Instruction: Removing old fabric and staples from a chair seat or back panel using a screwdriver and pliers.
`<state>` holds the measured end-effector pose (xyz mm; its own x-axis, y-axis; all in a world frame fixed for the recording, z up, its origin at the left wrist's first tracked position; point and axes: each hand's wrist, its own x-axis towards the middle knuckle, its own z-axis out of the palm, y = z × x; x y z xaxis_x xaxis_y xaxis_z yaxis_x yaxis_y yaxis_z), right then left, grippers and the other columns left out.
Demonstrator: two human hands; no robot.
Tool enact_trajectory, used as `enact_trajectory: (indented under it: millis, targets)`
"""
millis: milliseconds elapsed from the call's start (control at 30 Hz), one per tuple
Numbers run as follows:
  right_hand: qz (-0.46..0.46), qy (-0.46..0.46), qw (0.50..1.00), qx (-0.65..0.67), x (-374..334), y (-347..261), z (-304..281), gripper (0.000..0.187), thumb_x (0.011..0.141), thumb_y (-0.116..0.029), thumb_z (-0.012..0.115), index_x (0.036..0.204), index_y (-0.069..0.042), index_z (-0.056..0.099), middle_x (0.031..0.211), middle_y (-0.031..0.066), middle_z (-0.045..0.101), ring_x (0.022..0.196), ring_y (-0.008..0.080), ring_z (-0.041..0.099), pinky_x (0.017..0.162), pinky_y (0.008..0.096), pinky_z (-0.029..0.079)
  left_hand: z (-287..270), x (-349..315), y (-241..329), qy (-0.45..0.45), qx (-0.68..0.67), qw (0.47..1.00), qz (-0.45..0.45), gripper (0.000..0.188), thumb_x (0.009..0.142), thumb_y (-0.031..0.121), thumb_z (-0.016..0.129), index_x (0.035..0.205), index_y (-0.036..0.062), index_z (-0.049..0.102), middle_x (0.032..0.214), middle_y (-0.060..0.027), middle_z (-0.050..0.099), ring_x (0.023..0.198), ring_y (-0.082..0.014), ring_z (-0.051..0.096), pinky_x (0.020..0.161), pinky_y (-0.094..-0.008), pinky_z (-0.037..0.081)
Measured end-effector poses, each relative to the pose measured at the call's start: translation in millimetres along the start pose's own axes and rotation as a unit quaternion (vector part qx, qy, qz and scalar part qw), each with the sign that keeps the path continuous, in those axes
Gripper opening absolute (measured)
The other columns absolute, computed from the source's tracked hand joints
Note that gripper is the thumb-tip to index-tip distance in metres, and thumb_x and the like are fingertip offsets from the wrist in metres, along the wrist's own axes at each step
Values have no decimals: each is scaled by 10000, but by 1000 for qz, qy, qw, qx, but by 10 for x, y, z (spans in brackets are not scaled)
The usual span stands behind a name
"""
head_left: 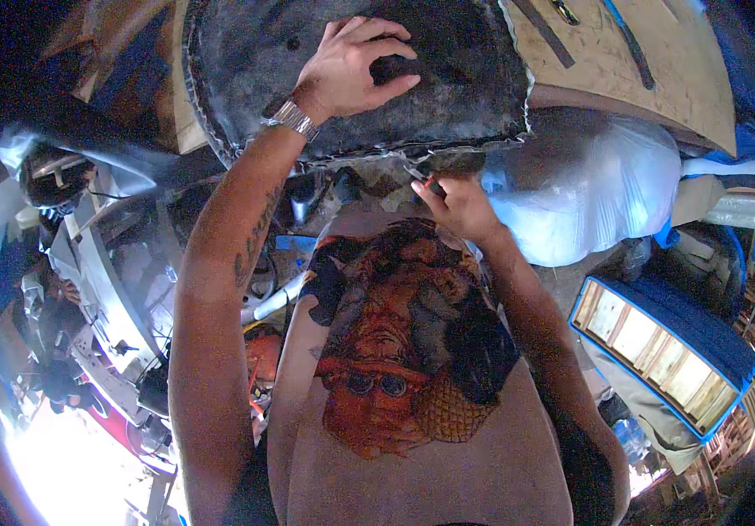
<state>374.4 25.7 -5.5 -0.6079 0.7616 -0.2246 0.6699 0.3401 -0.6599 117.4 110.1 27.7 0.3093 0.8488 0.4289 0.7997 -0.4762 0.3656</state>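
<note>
A dark grey-black, cloth-covered panel [456, 83] with rounded corners and a pale, frayed edge lies in front of me. My left hand [360, 66] rests on its face, fingers curved and thumb apart, holding nothing. A metal watch [292, 120] circles that wrist. At the panel's near edge, my right hand [460, 208] is closed around a small hand tool [432, 186] with a red and dark handle. The tool's thin metal tip points up at the frayed edge; its exact kind is hidden by my fingers.
A tan board [658, 79] with dark strips on it extends to the right. Below it bulges a plastic-wrapped bundle [588, 193]. A blue-edged wooden frame [658, 351] stands at lower right. A white machine-like part [106, 280] and clutter fill the left.
</note>
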Motion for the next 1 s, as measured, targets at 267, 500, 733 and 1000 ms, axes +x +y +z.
enact_trajectory:
  millis: [267, 500, 733, 1000]
  targets:
    - [-34, -210, 975, -59, -165, -233, -590, 277, 912, -285, 567, 885, -11, 600, 801, 208, 604, 784, 403, 581, 703, 455, 458, 20, 1, -32, 16, -9, 1000, 10, 289, 752, 391, 720, 948, 182, 687, 1144, 10, 603, 1047, -211, 544, 949, -397, 376]
    - [-206, -84, 975, 7, 57, -292, -761, 400, 934, -398, 502, 864, -14, 591, 707, 148, 586, 663, 221, 575, 639, 358, 448, 4, -9, -32, -5, -12, 1000, 7, 285, 767, 363, 723, 989, 191, 675, 1182, 15, 585, 1058, -221, 531, 932, -393, 381]
    - [103, -321, 939, 71, 419, -474, -851, 369, 917, -329, 518, 796, 13, 589, 648, 91, 608, 553, 195, 579, 567, 364, 452, 19, 12, -16, -4, -18, 1000, -5, 297, 768, 375, 718, 995, 190, 674, 1188, 7, 584, 1084, -231, 526, 961, -398, 371]
    - [2, -211, 972, -104, 320, -363, -504, 319, 906, -281, 545, 773, 7, 584, 639, 146, 595, 562, 344, 584, 597, 442, 462, 29, 6, -8, -8, -25, 1000, -11, 304, 766, 382, 718, 1003, 197, 676, 1182, -4, 584, 1102, -241, 518, 974, -412, 365]
